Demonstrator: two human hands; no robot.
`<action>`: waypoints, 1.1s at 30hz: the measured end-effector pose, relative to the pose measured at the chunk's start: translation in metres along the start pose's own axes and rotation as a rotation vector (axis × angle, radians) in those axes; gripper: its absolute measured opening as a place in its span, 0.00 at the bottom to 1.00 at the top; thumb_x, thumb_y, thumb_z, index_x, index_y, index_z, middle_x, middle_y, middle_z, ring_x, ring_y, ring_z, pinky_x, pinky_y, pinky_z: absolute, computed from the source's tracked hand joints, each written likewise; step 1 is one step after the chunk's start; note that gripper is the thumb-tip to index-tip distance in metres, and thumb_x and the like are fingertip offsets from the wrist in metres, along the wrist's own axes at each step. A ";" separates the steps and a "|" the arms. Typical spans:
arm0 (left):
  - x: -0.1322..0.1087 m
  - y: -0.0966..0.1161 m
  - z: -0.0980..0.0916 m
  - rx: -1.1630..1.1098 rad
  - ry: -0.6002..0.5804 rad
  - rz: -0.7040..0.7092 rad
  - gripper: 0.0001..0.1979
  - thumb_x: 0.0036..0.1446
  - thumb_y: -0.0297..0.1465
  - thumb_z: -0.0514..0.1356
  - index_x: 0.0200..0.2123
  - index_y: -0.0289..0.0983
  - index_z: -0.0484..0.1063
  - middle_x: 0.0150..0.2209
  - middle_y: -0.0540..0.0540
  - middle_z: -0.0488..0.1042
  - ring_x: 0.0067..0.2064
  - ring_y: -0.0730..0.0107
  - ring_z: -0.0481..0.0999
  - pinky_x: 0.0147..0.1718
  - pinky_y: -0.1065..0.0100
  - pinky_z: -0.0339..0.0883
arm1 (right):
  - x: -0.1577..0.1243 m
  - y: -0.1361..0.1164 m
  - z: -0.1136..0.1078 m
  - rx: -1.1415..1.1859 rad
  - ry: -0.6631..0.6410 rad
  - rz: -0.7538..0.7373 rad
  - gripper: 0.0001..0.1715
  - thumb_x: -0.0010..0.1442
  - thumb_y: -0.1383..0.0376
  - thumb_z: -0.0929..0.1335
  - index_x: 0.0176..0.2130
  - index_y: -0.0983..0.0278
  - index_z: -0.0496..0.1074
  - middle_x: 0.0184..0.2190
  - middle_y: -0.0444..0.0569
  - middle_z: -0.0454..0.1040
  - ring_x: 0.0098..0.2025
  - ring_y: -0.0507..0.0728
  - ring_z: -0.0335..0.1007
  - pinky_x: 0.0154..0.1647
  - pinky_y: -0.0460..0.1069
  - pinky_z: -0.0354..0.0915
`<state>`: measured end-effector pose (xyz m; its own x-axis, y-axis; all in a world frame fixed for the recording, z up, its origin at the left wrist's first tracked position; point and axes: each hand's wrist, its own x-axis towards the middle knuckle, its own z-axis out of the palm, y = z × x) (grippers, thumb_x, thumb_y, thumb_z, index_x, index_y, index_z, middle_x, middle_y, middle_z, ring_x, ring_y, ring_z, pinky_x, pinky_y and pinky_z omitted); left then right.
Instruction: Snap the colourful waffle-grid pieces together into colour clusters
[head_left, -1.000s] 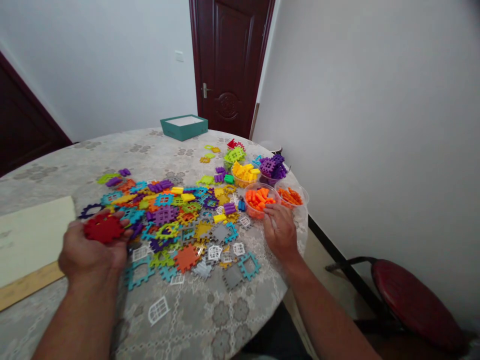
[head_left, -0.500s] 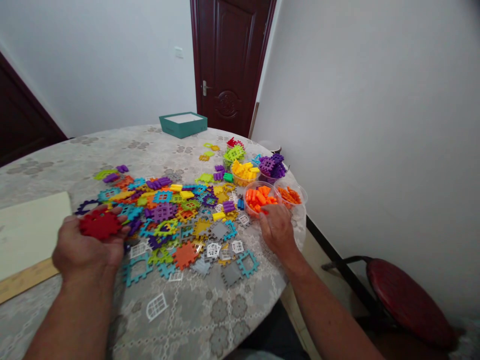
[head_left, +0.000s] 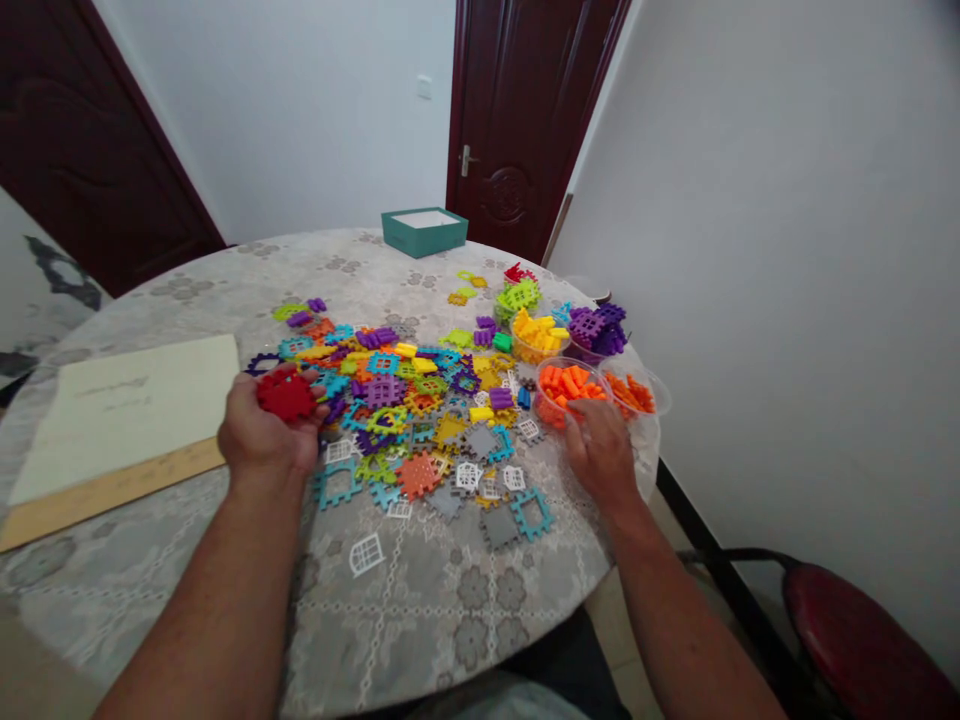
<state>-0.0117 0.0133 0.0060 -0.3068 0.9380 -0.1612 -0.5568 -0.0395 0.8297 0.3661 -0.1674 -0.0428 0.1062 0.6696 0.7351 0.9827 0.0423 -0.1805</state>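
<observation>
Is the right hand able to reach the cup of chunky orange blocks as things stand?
Probably yes: the right hand rests just in front of the cup of chunky orange blocks, fingers near its rim, with nothing between.

Matt plastic red piece [head_left: 286,396]

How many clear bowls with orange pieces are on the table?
2. The first bowl is at the right hand; the second bowl stands beside it, by the table edge.
</observation>
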 end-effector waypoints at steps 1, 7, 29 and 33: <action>-0.001 0.000 0.000 -0.005 -0.001 0.000 0.22 0.69 0.42 0.46 0.39 0.34 0.74 0.31 0.44 0.77 0.25 0.65 0.74 0.17 0.68 0.64 | -0.001 0.000 -0.001 0.003 0.006 -0.009 0.09 0.71 0.65 0.66 0.49 0.63 0.73 0.44 0.56 0.78 0.49 0.64 0.72 0.55 0.60 0.67; -0.004 0.001 0.001 -0.023 0.009 -0.019 0.23 0.70 0.43 0.45 0.40 0.34 0.74 0.30 0.45 0.78 0.25 0.66 0.75 0.17 0.68 0.64 | -0.003 0.000 0.000 -0.015 0.003 -0.025 0.09 0.69 0.65 0.66 0.48 0.63 0.75 0.43 0.56 0.79 0.48 0.64 0.73 0.54 0.61 0.68; -0.002 -0.003 -0.006 -0.084 -0.025 -0.042 0.21 0.69 0.45 0.50 0.41 0.36 0.74 0.30 0.45 0.79 0.25 0.70 0.76 0.20 0.73 0.64 | 0.054 -0.149 0.008 0.466 -0.808 -0.470 0.24 0.67 0.64 0.71 0.61 0.55 0.71 0.58 0.51 0.75 0.53 0.60 0.76 0.51 0.54 0.73; -0.002 -0.003 -0.005 -0.082 -0.062 -0.066 0.22 0.67 0.48 0.52 0.41 0.35 0.74 0.31 0.43 0.79 0.24 0.68 0.76 0.19 0.71 0.64 | 0.042 -0.159 0.029 0.391 -0.774 -0.471 0.19 0.66 0.64 0.70 0.56 0.56 0.74 0.55 0.51 0.76 0.46 0.59 0.77 0.41 0.50 0.72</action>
<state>-0.0134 0.0096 0.0013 -0.2208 0.9588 -0.1787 -0.6362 -0.0027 0.7716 0.2104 -0.1247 -0.0022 -0.5488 0.8160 0.1819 0.7649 0.5779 -0.2845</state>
